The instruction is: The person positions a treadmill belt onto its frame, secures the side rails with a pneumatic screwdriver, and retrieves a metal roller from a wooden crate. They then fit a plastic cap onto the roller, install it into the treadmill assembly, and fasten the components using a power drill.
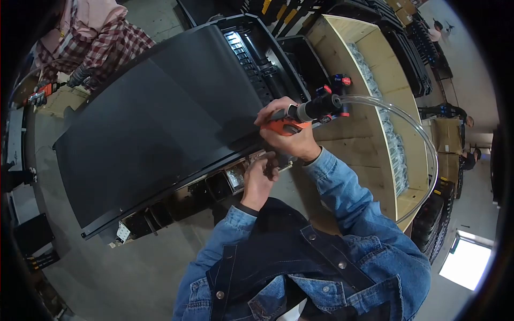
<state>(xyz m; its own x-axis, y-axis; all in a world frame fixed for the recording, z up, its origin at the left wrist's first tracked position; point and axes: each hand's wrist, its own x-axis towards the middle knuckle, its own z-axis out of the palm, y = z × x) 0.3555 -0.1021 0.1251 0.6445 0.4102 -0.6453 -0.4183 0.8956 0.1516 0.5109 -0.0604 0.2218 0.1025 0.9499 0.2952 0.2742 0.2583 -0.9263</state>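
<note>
My right hand (300, 142) is wrapped around an orange and black power driver (284, 127) over the near right edge of a large dark grey panel (155, 112). A clear hose (423, 128) curves away from the driver's black rear end. Just below, my left hand (259, 179) has its fingers curled together close to the panel's edge; whatever they hold, if anything, is too small to make out. Beside it, a row of small bins (217, 184) runs beneath that edge, one with small shiny parts. The driver's tip is hidden by my right hand.
A wooden crate (369, 128) with clear-wrapped parts stands to the right. Behind the panel lies an open black case-like part (257, 53). Across at upper left, a person in a checked shirt (101, 48) has a gloved hand near another orange tool (45, 93).
</note>
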